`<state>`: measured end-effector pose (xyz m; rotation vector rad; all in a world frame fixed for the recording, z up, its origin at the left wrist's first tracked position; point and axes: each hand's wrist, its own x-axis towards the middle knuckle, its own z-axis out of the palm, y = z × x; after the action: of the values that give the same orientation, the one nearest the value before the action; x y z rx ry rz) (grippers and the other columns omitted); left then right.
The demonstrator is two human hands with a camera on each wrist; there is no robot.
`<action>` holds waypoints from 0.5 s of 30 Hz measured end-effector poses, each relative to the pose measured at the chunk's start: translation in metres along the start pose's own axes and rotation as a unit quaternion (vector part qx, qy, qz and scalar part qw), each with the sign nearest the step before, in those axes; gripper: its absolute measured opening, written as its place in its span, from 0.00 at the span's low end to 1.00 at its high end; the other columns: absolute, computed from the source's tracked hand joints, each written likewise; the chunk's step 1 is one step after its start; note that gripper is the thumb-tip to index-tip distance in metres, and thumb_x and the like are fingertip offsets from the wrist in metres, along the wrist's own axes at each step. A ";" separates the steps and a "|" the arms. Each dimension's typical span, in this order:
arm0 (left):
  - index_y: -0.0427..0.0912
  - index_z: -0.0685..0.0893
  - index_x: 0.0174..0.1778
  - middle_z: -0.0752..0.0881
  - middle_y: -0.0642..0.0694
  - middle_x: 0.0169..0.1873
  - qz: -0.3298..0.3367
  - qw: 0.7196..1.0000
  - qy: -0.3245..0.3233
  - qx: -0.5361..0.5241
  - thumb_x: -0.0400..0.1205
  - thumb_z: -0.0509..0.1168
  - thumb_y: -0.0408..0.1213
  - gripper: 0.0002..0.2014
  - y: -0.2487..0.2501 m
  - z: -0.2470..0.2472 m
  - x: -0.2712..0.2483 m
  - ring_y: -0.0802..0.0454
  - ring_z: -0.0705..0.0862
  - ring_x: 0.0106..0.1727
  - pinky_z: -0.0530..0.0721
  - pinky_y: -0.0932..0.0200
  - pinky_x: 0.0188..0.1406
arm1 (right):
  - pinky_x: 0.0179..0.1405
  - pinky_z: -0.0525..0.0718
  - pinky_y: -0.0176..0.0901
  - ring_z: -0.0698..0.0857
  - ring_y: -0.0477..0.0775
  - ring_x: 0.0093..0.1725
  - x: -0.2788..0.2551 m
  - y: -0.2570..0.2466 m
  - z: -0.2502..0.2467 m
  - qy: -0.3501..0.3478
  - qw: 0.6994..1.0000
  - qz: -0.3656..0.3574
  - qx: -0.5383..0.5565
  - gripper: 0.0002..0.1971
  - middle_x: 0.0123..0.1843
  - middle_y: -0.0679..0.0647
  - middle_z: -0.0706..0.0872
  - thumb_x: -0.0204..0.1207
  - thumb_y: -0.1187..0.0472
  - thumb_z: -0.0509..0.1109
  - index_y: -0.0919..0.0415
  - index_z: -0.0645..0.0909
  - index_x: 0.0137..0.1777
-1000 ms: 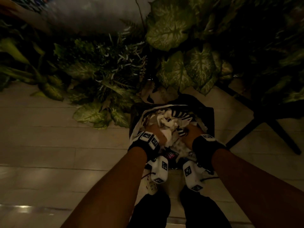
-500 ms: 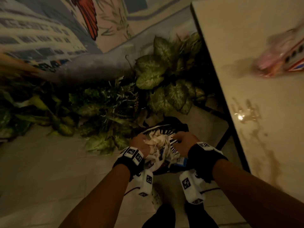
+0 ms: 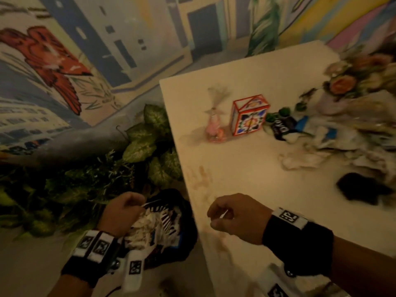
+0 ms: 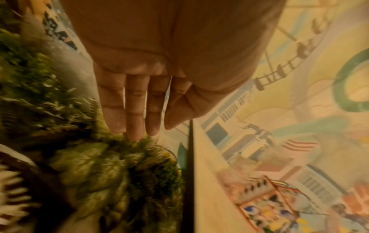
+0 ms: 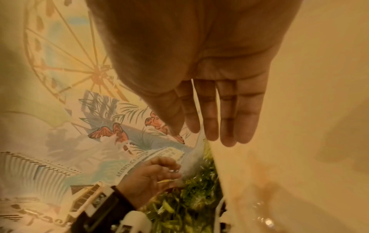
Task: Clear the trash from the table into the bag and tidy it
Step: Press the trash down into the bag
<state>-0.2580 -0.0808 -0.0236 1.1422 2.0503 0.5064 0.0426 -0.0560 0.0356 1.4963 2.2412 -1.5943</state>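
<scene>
A black bag (image 3: 185, 243) stands open on the floor by the white table (image 3: 246, 185), stuffed with crumpled white paper (image 3: 147, 224). My left hand (image 3: 122, 211) hovers over the bag's far rim. The left wrist view shows its fingers (image 4: 137, 102) straight and holding nothing. My right hand (image 3: 231, 215) hangs over the table's near-left edge, its fingers (image 5: 227, 110) also straight and empty. Farther right on the table lie crumpled white tissue (image 3: 300, 159), a black scrap (image 3: 362, 187), a black wrapper (image 3: 282, 128) and a heap of wrappers (image 3: 342, 136).
A red-edged tiled box (image 3: 248, 115), a small pink vase (image 3: 214, 127) and a flower arrangement (image 3: 342, 82) stand on the table. Brownish stains (image 3: 199, 174) mark its left edge. Leafy plants (image 3: 150, 136) crowd the floor behind the bag, below a painted wall.
Both hands have lifted out of the bag and let go of its contents. The right hand moved right over the table's edge. The head view swung up onto the table.
</scene>
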 end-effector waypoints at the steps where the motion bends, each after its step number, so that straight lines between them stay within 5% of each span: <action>1: 0.42 0.88 0.46 0.89 0.46 0.44 0.008 1.000 0.005 0.004 0.73 0.72 0.26 0.09 0.015 0.008 -0.004 0.49 0.85 0.50 0.82 0.53 0.53 | 0.47 0.81 0.37 0.85 0.45 0.43 -0.012 0.015 -0.012 0.006 1.000 0.008 -0.002 0.06 0.51 0.44 0.85 0.74 0.50 0.71 0.46 0.82 0.50; 10: 0.50 0.83 0.44 0.87 0.51 0.44 0.130 0.988 -0.068 0.054 0.76 0.69 0.27 0.11 0.119 0.081 -0.017 0.51 0.86 0.47 0.85 0.53 0.51 | 0.46 0.77 0.34 0.83 0.45 0.45 -0.065 0.125 -0.115 0.110 0.983 0.126 -0.083 0.08 0.46 0.44 0.84 0.73 0.52 0.73 0.50 0.84 0.51; 15: 0.50 0.83 0.42 0.87 0.51 0.44 0.187 0.974 -0.091 0.085 0.74 0.68 0.27 0.11 0.169 0.112 -0.015 0.53 0.85 0.41 0.81 0.63 0.43 | 0.47 0.75 0.37 0.82 0.48 0.47 -0.073 0.148 -0.155 0.165 0.969 0.162 -0.084 0.07 0.51 0.49 0.85 0.73 0.53 0.73 0.50 0.82 0.49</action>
<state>-0.0735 -0.0043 0.0158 1.6316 1.7515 0.3913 0.2580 0.0121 0.0391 2.0701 2.0600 -1.1053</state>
